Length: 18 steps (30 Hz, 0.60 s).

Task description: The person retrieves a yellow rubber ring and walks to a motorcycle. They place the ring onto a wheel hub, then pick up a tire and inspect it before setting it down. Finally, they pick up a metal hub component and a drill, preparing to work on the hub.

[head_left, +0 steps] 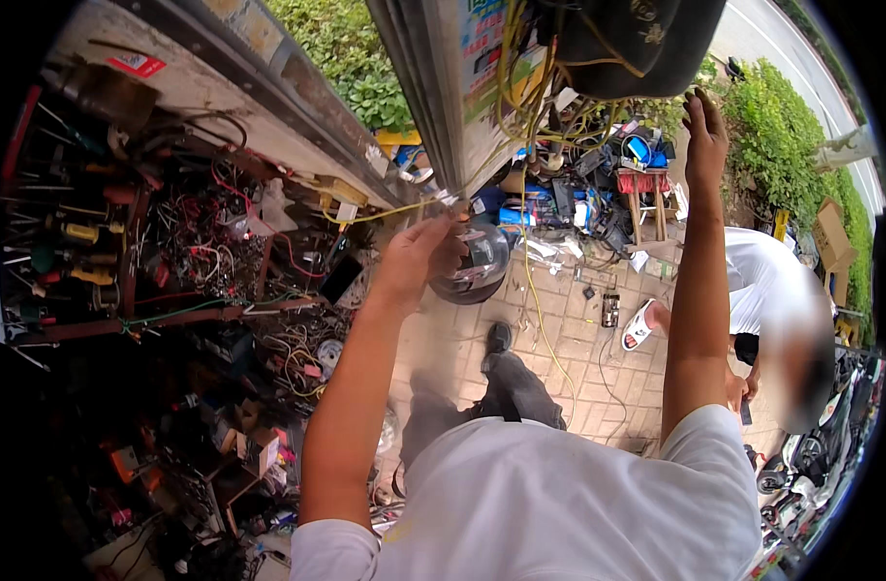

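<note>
My left hand [425, 257] reaches forward in the middle, its fingers curled. A small orange tip shows by the thumb; what the fingers hold, if anything, I cannot make out. Directly beyond the fingers is a dark, glossy round thing [481, 266] that looks like a helmet; whether I touch it is unclear. A yellow cord [394, 210] runs just above this hand. On the right, my right hand [706, 145] is raised with fingers stretched upward. Its fingertips are at the lower edge of a black, smooth, rounded thing [637, 58], perhaps touching it.
Tools and tangled wires fill a rack [196, 315] on the left. A metal post [428, 97] rises ahead. Electronic parts pile up around a wooden stool [646, 198]. Another person in a white shirt [753, 266] bends down at right. A yellow cable [544, 329] crosses the paving.
</note>
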Motion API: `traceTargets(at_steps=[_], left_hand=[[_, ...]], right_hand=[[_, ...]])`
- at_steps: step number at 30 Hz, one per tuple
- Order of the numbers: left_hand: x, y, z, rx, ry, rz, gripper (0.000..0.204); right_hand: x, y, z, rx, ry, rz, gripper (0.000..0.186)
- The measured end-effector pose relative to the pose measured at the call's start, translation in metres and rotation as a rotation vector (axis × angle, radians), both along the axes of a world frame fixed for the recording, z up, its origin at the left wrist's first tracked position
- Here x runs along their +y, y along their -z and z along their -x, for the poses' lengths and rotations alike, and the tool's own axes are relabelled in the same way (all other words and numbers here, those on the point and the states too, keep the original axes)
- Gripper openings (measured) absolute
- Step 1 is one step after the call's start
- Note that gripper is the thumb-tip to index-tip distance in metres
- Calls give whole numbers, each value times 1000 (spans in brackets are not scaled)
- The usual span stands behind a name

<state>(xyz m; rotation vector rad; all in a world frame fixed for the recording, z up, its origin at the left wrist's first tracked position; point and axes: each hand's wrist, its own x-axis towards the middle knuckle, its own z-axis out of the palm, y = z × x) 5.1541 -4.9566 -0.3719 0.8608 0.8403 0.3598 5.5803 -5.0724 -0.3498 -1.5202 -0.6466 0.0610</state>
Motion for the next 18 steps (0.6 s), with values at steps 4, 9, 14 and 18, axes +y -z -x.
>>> traceTargets(at_steps=[4, 9, 14, 18], left_hand=[[-89, 182, 212, 647, -144, 191, 24], [-174, 278, 441, 939, -412, 503, 23], [-147, 391, 566, 1044, -406, 570, 36], [-116, 496, 560, 1377, -53, 104, 86]], right_hand=[[-126, 264, 72, 377, -11, 668, 40], [-210, 339, 301, 749, -235, 933, 44], [-191, 374, 445, 723, -464, 1016, 41], [-189, 391, 534, 814, -521, 1135, 35]])
